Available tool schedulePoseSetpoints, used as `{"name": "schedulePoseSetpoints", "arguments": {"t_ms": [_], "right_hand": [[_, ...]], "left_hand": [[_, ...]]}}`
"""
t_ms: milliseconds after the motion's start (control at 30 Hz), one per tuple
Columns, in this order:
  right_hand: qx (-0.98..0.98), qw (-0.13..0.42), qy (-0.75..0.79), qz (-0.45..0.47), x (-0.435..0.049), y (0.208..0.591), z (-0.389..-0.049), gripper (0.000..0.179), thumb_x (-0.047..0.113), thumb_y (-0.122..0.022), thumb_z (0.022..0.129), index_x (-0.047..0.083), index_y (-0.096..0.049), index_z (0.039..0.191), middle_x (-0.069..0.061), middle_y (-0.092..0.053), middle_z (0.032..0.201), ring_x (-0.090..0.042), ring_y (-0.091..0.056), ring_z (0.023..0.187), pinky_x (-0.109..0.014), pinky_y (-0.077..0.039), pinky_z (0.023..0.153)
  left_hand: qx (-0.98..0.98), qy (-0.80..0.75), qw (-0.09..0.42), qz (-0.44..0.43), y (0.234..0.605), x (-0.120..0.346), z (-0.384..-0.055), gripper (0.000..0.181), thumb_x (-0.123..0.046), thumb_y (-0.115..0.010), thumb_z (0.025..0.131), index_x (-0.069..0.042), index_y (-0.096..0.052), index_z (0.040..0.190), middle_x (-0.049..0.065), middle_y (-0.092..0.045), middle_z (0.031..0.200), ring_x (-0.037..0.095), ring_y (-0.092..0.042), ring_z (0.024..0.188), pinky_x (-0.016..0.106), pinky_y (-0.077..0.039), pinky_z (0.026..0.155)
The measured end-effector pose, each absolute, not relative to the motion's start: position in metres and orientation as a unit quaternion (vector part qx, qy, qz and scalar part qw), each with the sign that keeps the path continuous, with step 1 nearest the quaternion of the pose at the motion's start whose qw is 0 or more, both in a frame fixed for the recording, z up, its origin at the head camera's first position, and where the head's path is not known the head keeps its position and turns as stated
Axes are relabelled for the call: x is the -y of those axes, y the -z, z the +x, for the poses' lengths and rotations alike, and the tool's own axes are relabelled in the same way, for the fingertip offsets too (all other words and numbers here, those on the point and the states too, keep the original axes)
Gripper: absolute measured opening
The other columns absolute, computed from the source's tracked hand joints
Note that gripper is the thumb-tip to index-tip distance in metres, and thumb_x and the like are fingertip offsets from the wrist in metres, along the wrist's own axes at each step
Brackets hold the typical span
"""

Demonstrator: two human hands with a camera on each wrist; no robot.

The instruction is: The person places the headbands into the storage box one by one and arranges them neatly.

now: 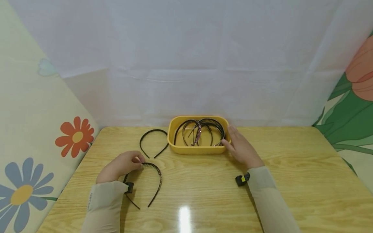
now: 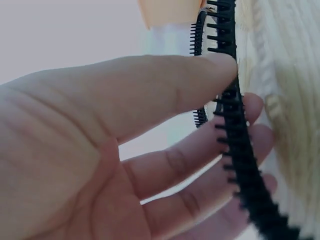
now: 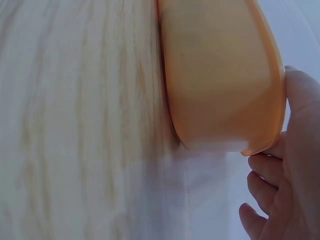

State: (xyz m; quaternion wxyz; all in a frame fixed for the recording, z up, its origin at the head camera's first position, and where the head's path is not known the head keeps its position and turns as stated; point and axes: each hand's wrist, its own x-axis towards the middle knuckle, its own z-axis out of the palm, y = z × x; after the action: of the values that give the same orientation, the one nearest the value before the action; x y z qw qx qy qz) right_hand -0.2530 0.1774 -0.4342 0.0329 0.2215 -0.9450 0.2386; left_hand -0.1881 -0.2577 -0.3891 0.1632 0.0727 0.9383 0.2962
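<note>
My left hand [image 1: 125,163] pinches the top of a thin black headband [image 1: 161,181], with the thumb on one side and fingers on the other. Comb-like teeth line this headband [image 2: 237,130] in the left wrist view; its ends point toward me, and the left side passes partly behind my wrist. Another black headband [image 1: 154,130] lies on the table just beyond. My right hand [image 1: 242,149] holds the right end of a yellow bin [image 1: 201,150], thumb over the rim and fingers along the outside. Inside the bin sit several headbands [image 1: 199,129], overlapping each other.
The wooden table [image 1: 204,187] runs back to a white cloth [image 1: 186,64] hanging behind the bin. Flower-printed cloth [image 1: 35,113] covers the left side, and a similar printed cloth [image 1: 349,113] the right. Black wrist devices sit on both sleeves.
</note>
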Motion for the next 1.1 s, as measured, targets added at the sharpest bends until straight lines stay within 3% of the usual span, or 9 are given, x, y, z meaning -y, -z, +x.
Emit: {"name": "schedulePoseSetpoints", "arguments": {"t_ms": [167,367,1100], "right_hand": [[0.946,0.031,-0.236,0.221,-0.177,0.435,-0.253,0.076,0.047,-0.035,0.11,-0.003,-0.009,0.16,-0.022,-0.012,0.167,-0.04,-0.014,0.153,-0.052,-0.015,0.125],[0.947,0.029,-0.234,0.218,-0.177,0.435,-0.253,0.076,0.048,-0.035,0.11,-0.002,-0.009,0.161,-0.022,-0.012,0.167,-0.039,-0.013,0.154,-0.053,-0.015,0.125],[0.948,0.052,-0.221,0.223,-0.176,0.437,-0.255,0.073,0.044,-0.035,0.111,-0.006,-0.013,0.159,-0.025,-0.016,0.166,-0.042,-0.016,0.152,-0.054,-0.017,0.124]], "left_hand": [[-0.94,-0.294,0.153,0.078,0.392,0.258,-0.19,0.01,-0.008,-0.066,0.097,-0.002,-0.068,0.105,0.008,-0.07,0.096,0.021,-0.064,0.085,0.04,-0.054,0.072],[-0.936,-0.298,0.157,0.104,0.39,0.257,-0.191,0.02,-0.01,-0.068,0.097,0.003,-0.073,0.111,0.012,-0.072,0.105,0.026,-0.066,0.096,0.046,-0.057,0.083],[-0.936,-0.304,0.114,0.138,0.396,0.232,-0.196,0.023,-0.014,-0.065,0.1,-0.001,-0.073,0.117,0.014,-0.072,0.115,0.028,-0.066,0.102,0.048,-0.056,0.087]]}}
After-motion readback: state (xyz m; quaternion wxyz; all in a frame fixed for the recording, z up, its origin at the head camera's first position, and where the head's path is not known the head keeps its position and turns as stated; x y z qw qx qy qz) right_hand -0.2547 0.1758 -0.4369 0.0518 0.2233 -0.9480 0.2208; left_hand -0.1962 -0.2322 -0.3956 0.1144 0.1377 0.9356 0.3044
